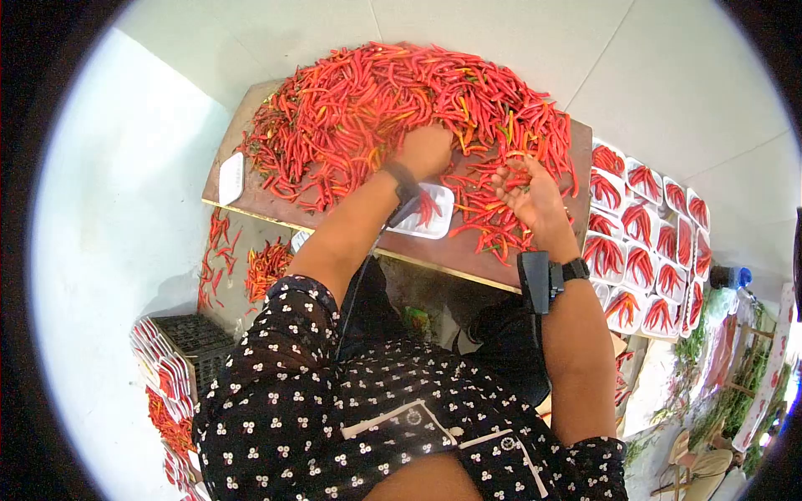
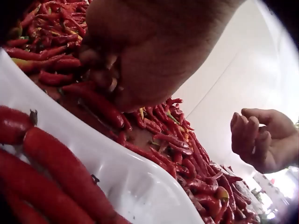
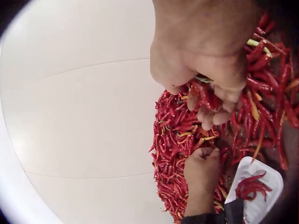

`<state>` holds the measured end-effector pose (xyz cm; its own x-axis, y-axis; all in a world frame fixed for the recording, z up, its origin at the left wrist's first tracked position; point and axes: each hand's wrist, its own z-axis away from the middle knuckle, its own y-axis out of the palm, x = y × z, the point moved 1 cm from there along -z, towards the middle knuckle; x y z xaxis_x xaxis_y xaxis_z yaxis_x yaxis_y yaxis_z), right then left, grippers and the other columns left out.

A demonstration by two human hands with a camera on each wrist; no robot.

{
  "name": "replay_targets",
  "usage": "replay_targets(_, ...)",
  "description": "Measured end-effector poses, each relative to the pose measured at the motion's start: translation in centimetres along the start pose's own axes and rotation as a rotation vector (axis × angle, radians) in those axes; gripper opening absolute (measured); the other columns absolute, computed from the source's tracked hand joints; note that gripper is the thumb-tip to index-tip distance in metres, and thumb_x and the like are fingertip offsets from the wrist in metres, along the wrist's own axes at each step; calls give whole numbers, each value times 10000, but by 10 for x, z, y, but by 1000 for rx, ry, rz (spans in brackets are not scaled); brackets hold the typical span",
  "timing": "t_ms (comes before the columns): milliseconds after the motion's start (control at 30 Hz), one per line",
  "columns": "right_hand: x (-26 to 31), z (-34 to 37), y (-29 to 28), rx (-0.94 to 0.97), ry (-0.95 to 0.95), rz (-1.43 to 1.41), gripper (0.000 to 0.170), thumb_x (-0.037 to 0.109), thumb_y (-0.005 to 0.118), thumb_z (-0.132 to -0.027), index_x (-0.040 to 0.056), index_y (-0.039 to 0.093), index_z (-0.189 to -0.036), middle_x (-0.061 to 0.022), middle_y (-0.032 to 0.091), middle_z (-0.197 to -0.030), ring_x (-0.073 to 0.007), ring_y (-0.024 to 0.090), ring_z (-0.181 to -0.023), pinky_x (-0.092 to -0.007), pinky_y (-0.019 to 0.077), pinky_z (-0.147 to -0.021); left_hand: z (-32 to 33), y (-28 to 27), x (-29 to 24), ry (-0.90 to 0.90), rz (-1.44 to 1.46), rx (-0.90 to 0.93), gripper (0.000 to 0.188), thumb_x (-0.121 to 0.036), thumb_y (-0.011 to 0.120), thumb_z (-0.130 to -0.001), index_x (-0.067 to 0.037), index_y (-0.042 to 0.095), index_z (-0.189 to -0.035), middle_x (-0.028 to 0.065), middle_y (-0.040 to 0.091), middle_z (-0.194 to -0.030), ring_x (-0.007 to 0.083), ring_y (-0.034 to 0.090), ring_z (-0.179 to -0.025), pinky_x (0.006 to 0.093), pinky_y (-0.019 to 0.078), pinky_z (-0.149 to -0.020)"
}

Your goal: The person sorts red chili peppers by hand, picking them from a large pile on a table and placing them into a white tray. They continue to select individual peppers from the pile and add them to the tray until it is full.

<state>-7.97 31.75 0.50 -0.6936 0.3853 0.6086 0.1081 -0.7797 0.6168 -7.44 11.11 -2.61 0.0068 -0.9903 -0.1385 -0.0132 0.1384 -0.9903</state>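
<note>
A broad heap of red chili peppers (image 1: 351, 108), some orange or yellow, covers a brown board (image 1: 276, 209). My left hand (image 1: 424, 153) reaches into the heap, its fingers curled down at a red chili pepper (image 2: 100, 106) that shows beside the fingertips. Below its wrist lies a white tray (image 2: 140, 177) holding a few red chilies. To the right, my right hand (image 1: 535, 196) is raised over the loose chilies with its palm turned up. In the right wrist view, its fingers curl round several red chilies (image 3: 204, 96), a green stem showing by the thumb.
Filled white trays (image 1: 639, 225) stand in rows to the right. An upturned white tray (image 1: 231, 179) rests at the board's left corner. Below left are a dark crate (image 1: 196, 338), stacked filled trays (image 1: 163, 367) and more chilies (image 1: 269, 267). A pale wall (image 1: 501, 25) rises behind the heap.
</note>
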Motion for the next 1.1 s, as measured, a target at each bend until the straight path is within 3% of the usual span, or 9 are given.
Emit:
replay_targets(200,-5,-4,4,-25,28,38,302,295,353,-906,28,492,-924,-106,534,-832,-215,553,-762,-332,459,-671,2,2,1,-18,72,-92,170,-120,495,-700,-21,602,-788,172,580,-838,312,583,-778,399,474,-660)
replay_targets(400,-6,-7,3,-107,31,37,299,297,362,-903,30,497,-909,-102,537,-822,-212,556,-755,-330,458,-659,-7,16,2,40,161,44,222,-219,498,-737,-44,634,-743,172,607,-744,321,595,-679,418,464,-592)
replay_targets(467,-9,-10,-1,-98,20,48,287,293,374,-899,34,498,-905,-99,539,-809,-211,556,-752,-335,454,-661,-3,15,-1,27,565,68,174,-178,553,-700,-15,614,-698,131,592,-624,217,574,-582,336,441,-569)
replay_targets(567,-12,-13,-2,-116,42,65,258,277,399,-892,39,499,-901,-89,539,-780,-208,553,-738,-341,450,-669,15,-4,-20,64,801,145,190,-205,593,-697,-24,625,-742,111,584,-619,163,554,-575,304,422,-549)
replay_targets(733,-7,-13,-7,-70,67,99,188,215,429,-879,42,500,-901,-77,536,-748,-195,541,-708,-334,445,-653,10,-11,-39,155,661,173,202,-224,572,-722,-46,632,-798,119,604,-662,195,571,-595,328,430,-557)
replay_targets(800,-7,-15,-12,-47,60,84,165,190,436,-875,41,502,-902,-76,533,-743,-187,533,-691,-317,447,-632,0,-17,-34,80,727,-23,208,-238,561,-723,-53,633,-783,133,610,-690,248,580,-609,354,438,-570)
replay_targets(900,-6,-17,-16,-44,29,137,135,148,441,-864,39,508,-908,-78,532,-736,-169,513,-659,-276,444,-580,-19,-26,-26,16,341,-133,187,-205,544,-692,-42,626,-732,147,601,-704,322,580,-664,400,461,-605)
replay_targets(1000,-2,-13,-12,-79,25,94,130,133,453,-852,34,512,-914,-77,531,-724,-159,497,-631,-246,439,-548,-24,-31,-34,-157,155,-30,187,-187,540,-675,-28,624,-730,154,605,-723,319,591,-690,415,466,-614)
replay_targets(1100,-8,-29,-33,-86,16,4,136,136,461,-847,32,511,-917,-69,528,-719,-156,502,-636,-252,441,-553,-26,-16,-33,-122,89,-37,200,-183,554,-652,-14,624,-735,169,608,-752,315,597,-705,415,471,-625)
